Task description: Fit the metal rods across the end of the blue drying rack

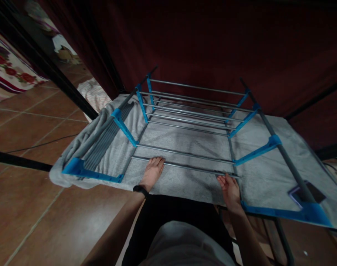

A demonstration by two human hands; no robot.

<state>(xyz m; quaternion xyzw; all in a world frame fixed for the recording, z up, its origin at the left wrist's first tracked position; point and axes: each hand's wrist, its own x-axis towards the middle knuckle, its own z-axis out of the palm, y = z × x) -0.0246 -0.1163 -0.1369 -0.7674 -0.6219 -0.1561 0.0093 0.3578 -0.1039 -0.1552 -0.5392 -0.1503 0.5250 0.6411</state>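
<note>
A rack frame (268, 127) of grey tubes and blue plastic brackets lies on a grey blanket. Metal rods run across it from side to side. My left hand (154, 168) rests on the nearest metal rod (189, 167), its fingers curled over the rod toward its left end. Near the right end of that same rod, my right hand (228, 187) pinches it between thumb and fingers. The rod's left end lies by the left inner tube, and its right end reaches the right inner tube. A blue bracket (271, 211) sits to the right of my right hand.
Several loose grey rods (109, 135) lie bunched on the blanket (85, 147) at the left. A phone (314, 192) lies at the right under the side tube. Dark red curtain (201, 40) hangs behind, and black bars flank the padded surface. A cable (43, 144) crosses the tiled floor.
</note>
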